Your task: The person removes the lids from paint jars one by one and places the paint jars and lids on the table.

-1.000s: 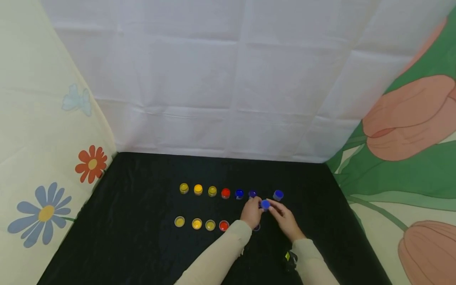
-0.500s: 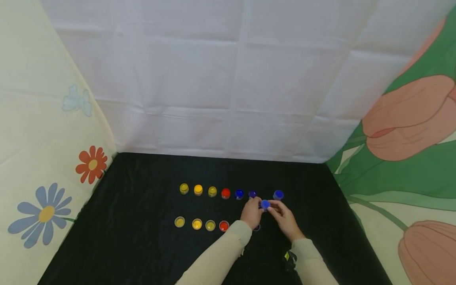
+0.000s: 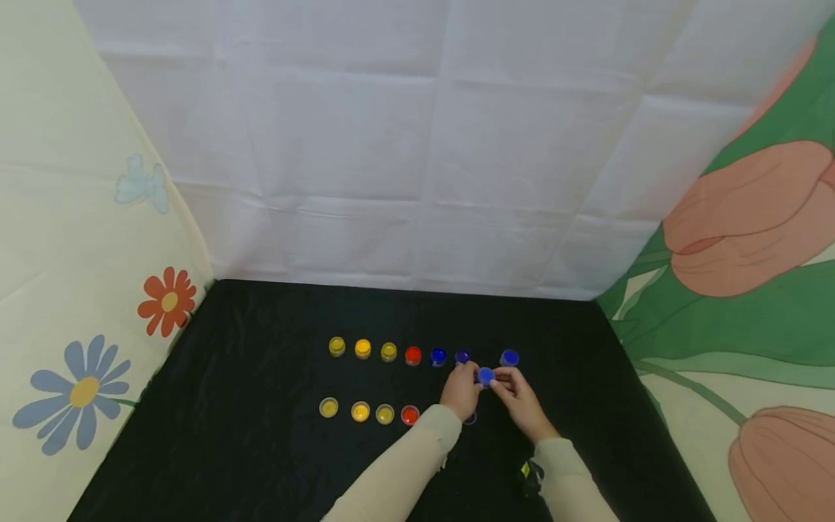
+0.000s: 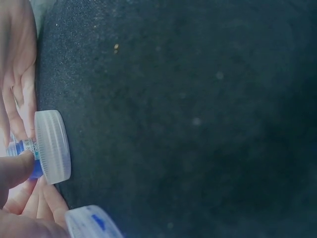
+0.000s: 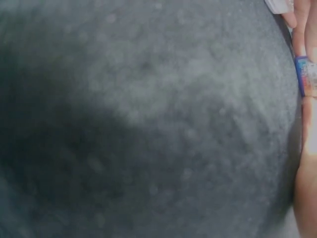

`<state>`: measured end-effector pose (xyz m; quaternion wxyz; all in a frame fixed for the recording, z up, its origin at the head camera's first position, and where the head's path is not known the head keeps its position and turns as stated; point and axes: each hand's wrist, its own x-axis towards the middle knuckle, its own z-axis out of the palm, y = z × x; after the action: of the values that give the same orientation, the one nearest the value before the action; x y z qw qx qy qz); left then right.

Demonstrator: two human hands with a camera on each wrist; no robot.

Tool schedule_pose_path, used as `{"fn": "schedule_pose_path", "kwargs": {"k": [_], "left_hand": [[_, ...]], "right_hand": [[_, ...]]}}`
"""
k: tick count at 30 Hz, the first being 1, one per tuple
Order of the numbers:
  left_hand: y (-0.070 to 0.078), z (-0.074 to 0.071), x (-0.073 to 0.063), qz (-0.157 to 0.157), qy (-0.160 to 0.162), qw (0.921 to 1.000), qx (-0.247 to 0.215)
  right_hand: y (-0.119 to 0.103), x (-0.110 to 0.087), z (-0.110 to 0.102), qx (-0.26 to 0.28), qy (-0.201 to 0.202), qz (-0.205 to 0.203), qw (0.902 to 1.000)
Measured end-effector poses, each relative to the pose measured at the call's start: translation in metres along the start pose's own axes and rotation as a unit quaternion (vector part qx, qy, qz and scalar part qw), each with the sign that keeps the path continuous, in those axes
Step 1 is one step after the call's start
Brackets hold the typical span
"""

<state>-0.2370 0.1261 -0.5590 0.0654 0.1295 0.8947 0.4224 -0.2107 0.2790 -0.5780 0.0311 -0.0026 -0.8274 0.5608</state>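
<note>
Both hands hold a small blue paint jar (image 3: 485,376) between them, above the black cloth. My left hand (image 3: 460,391) grips it from the left, its thumb (image 4: 17,171) against the labelled side in the left wrist view. My right hand (image 3: 524,407) pinches it from the right with thumb and fingers. At the jar's end is a clear ridged lid (image 4: 53,147); I cannot tell whether it is fastened. Below it shows a second clear lid (image 4: 94,223) with a blue smear. In the right wrist view only the labelled side of the jar (image 5: 307,75) appears, at the edge.
A back row holds yellow (image 3: 362,349), olive, red (image 3: 413,355), blue (image 3: 438,356) and purple (image 3: 462,355) jars. Another blue jar (image 3: 509,357) stands right of them. Nearer lie several round coloured pieces, one red (image 3: 410,415); my left arm partly hides this row.
</note>
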Motion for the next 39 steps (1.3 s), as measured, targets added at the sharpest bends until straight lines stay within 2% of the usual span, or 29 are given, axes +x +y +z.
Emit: {"fn": "schedule_pose_path", "kwargs": {"k": [7, 13, 21, 26, 39], "left_hand": [[-0.002, 0.001, 0.002, -0.004, -0.006, 1.0, -0.002], [0.002, -0.002, -0.001, -0.003, -0.008, 0.9999, 0.006], [0.007, -0.008, -0.005, 0.0, -0.011, 0.9999, 0.009], [0.006, -0.008, -0.005, 0.014, -0.001, 0.9999, 0.01], [0.003, -0.004, -0.002, 0.003, -0.008, 0.9999, 0.008]], "right_hand": [[0.0, 0.0, 0.0, 0.015, -0.004, 0.013, 0.9998], [0.001, -0.001, -0.002, 0.017, -0.004, 0.012, 0.9998], [0.001, -0.001, -0.002, -0.055, 0.001, 0.014, 0.9984], [0.001, 0.0, 0.0, -0.015, 0.0, 0.018, 0.9997], [0.002, -0.002, 0.001, 0.033, 0.021, -0.009, 0.9992]]}}
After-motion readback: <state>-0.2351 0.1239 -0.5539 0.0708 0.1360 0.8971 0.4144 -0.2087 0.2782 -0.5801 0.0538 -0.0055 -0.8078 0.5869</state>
